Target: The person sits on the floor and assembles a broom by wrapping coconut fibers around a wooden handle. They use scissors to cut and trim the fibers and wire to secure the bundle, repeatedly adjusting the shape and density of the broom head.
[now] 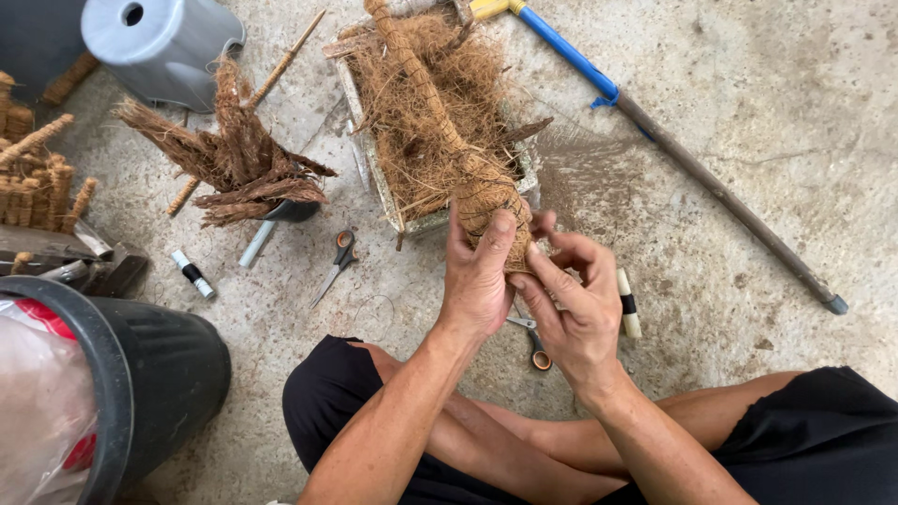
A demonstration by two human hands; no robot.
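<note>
Seated on concrete floor [748, 112], legs crossed. Left hand [479, 271] and right hand [572, 309], each grip closed around near end of coir-wrapped pole [440, 122]. Small scissors [535, 344] on floor just under the hands. Pole's far part lies over fibre-filled tray [374, 164]. Second scissors [339, 262] left; long-handled tool [673, 154] right.

This looks like an informal craft workshop on a bare concrete floor [748, 84], possibly outdoors or in a yard, though the view shows only the ground. Loose coconut fibre fills a shallow tray [412, 223], husk pieces [238, 159] lie heaped nearby, and finished fibre-wrapped sticks [37, 182] are stacked at the left. Scissors [339, 262], thread spools [193, 274], a long-handled tool [711, 187] and a black bin [140, 374] lie around the seated worker.
</note>
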